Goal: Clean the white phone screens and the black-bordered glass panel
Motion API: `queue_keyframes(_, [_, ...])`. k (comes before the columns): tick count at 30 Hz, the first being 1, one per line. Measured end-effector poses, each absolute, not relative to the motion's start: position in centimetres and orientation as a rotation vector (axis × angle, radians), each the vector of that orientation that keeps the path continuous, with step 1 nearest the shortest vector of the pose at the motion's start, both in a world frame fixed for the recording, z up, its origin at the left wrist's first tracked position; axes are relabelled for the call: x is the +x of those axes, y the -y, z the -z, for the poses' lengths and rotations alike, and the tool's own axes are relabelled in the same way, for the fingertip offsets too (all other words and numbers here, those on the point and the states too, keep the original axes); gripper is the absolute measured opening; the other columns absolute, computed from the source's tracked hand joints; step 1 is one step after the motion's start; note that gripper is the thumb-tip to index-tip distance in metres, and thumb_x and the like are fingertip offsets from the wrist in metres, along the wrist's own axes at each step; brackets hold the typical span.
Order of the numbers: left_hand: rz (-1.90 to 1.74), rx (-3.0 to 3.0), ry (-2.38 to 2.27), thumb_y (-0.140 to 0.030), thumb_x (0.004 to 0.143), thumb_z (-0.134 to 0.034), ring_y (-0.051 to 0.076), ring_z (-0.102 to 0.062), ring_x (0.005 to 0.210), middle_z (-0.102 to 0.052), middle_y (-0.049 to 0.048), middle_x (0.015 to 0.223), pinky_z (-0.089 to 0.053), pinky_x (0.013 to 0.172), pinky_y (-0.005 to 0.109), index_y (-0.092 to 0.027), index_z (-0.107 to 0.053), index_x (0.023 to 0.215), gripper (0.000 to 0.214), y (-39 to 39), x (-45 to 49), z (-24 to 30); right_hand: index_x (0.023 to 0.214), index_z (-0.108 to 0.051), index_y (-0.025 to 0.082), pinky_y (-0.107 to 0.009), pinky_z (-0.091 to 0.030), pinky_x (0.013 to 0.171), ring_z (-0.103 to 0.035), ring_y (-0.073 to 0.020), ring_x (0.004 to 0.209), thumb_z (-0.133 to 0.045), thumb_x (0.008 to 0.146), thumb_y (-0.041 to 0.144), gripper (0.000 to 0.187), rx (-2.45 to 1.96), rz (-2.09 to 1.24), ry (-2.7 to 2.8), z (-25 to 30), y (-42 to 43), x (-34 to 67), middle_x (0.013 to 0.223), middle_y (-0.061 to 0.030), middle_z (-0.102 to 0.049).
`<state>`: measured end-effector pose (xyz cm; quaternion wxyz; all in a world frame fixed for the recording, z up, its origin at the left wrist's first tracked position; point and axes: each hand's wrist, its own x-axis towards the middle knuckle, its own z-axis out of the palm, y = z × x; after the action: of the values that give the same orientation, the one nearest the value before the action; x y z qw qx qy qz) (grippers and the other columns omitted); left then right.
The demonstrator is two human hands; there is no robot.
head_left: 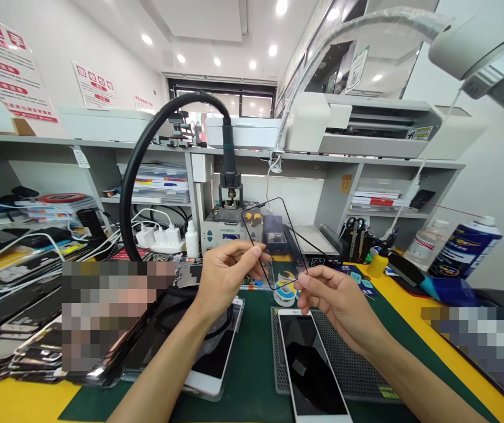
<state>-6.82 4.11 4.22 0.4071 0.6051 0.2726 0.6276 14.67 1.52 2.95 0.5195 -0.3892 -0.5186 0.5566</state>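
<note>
Clear black-edged panel [278, 242] is up above the far end of the white phone [316, 373]; my left hand [225, 270] pinches its left edge, my right hand [335, 296] its lower-right corner. Step, I judge: steadying it; next calls for light rim grip.

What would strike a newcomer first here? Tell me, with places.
Probably the clear, black-bordered sheet, held mid-picture between the left hand and right hand. Behind it to the left, a thick black hose arches high. Below the hands, a white phone lies screen up.
</note>
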Motion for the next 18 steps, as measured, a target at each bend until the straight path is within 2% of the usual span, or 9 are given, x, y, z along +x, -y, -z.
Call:
queue_keyframes(13, [-1.584,1.545,-0.708,-0.037,0.090,-0.072,0.018,-0.070,0.061,-0.079,0.0061,0.082,-0.059,0.060,0.030,-0.017,-0.077,0.089,0.021,-4.20,-6.89,-3.97,0.081,-0.071,0.014,-0.028,-0.054,0.060,-0.064,-0.0152,0.059,-0.086,0.078,0.043,0.033,-0.907,-1.330,1.247,-2.70,-1.62,14.73,0.066,-0.0052,-0.071])
queue_keyframes(18, [-1.633,1.513,-0.768,-0.035,0.088,-0.076,0.016,-0.068,0.058,-0.073,0.0033,0.067,-0.059,0.059,0.028,-0.016,-0.074,0.081,0.021,-4.33,-6.58,-4.00,0.095,-0.073,0.014,-0.028,-0.054,0.057,-0.065,-0.0155,0.060,-0.089,0.074,0.040,0.037,-0.898,-1.308,1.177,-2.43,-1.78,14.71,0.073,-0.0043,-0.072])
